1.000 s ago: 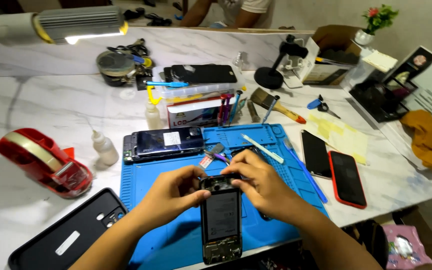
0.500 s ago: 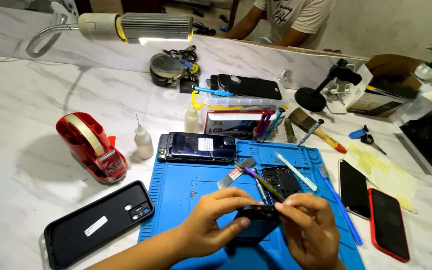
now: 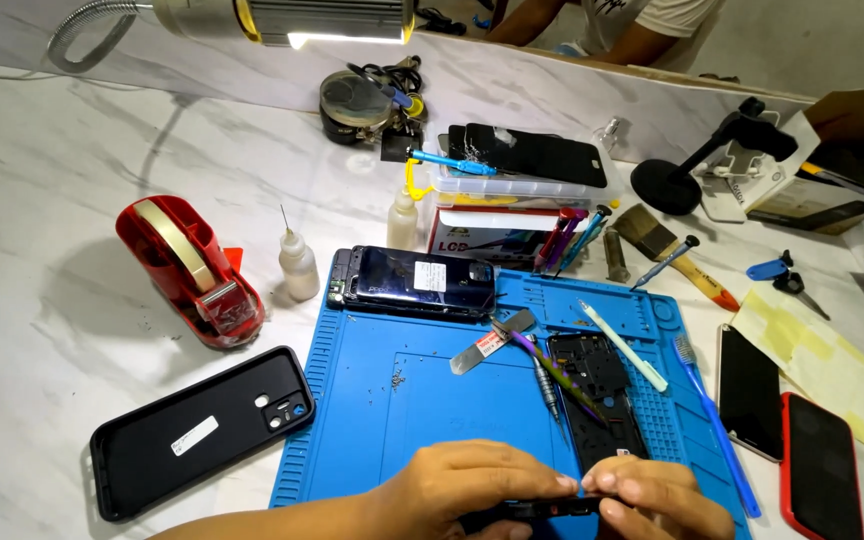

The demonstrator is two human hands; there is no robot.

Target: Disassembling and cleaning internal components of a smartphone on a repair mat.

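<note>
Marble bench, blue repair mat (image 3: 432,400) at front edge.
Your left hand (image 3: 462,485) and right hand (image 3: 657,500) both pinch a dark phone part (image 3: 542,507), fingertips clamped along its edge.

- White marble table (image 3: 72,150) fills the view, veined grey.
- Gooseneck lamp (image 3: 282,18) at the top edge, lit, shining down on the table.
- Pale wall (image 3: 812,40) behind, top right.

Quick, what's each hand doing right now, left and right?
Left hand: closed, fingertips pinching the thin black phone part at the near edge of the blue mat.
Right hand: closed, pinching the same part from the other end.
</note>
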